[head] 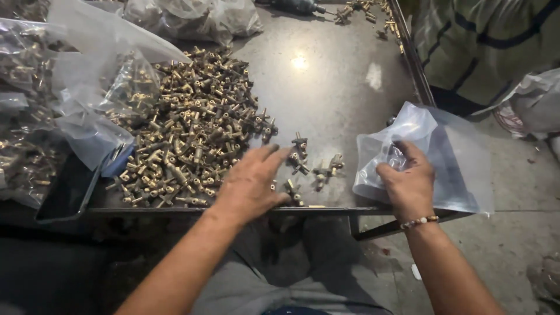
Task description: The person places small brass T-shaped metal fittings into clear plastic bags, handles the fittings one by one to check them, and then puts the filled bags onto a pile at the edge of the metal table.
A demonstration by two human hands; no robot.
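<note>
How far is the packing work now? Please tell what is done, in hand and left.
Done: filled bags lie at the left. In hand: the left hand gathers a few loose fittings; the right hand holds an apparently empty bag. Left: a big pile.

1. We see a small workshop: a worn metal table (338,87) carries a heap of brass fittings (186,128).
2. Left of the heap, we note clear bags (35,105) packed with fittings.
3. Right of the table, bare concrete floor (513,233).
</note>
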